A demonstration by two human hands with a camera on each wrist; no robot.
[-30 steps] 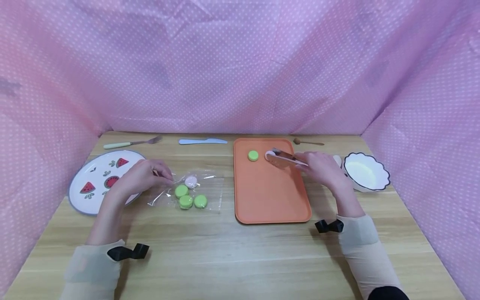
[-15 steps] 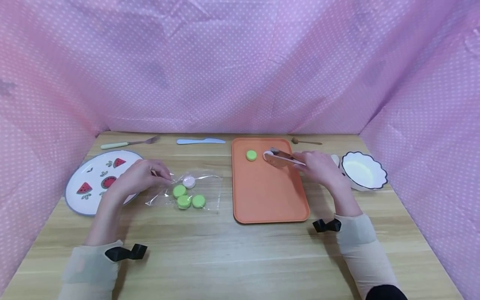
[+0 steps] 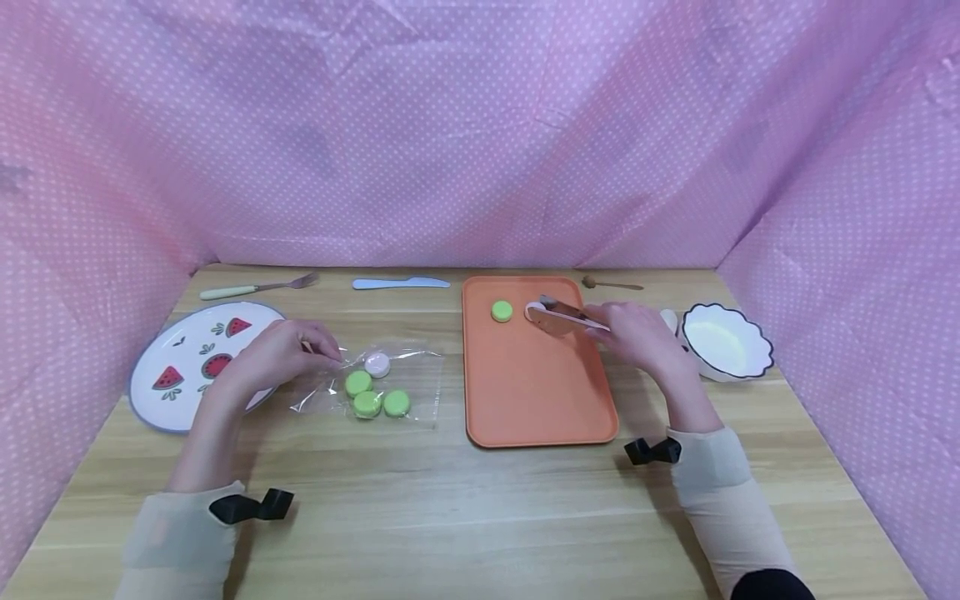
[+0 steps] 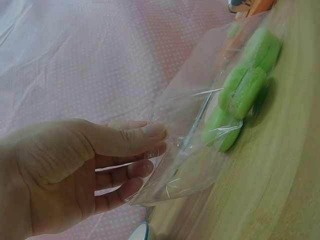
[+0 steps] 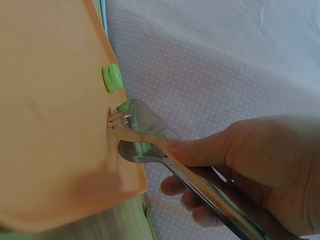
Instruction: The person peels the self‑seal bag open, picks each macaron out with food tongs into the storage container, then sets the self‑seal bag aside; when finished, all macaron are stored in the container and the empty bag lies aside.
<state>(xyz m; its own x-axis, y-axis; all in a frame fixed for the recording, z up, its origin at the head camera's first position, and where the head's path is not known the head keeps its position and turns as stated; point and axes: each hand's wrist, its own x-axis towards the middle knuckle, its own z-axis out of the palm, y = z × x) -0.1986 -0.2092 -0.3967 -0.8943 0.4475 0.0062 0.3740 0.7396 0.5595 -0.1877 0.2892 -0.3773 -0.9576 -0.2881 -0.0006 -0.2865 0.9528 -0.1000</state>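
Note:
My left hand (image 3: 281, 358) pinches the edge of a clear plastic bag (image 4: 190, 115) between thumb and fingers. Inside the bag lie several green macarons (image 3: 367, 404) and one pale macaron (image 3: 377, 364). On the right, my right hand (image 5: 270, 170) grips metal serving tongs (image 5: 145, 142), which have one fork-shaped end and one broad, rounded end. In the head view the tongs' tips stand around a whitish macaron (image 3: 533, 310) on the orange tray (image 3: 540, 392). A green macaron (image 3: 502, 311) sits just left of it. The right wrist view mostly hides the macaron between the tips.
An oval watermelon-patterned plate (image 3: 161, 408) lies partly under the left forearm. Along the back are a fork (image 3: 258, 287), a light blue knife (image 3: 401, 283) and a small wooden dipper (image 3: 611, 284). A scalloped white bowl (image 3: 727, 342) stands right of the right hand.

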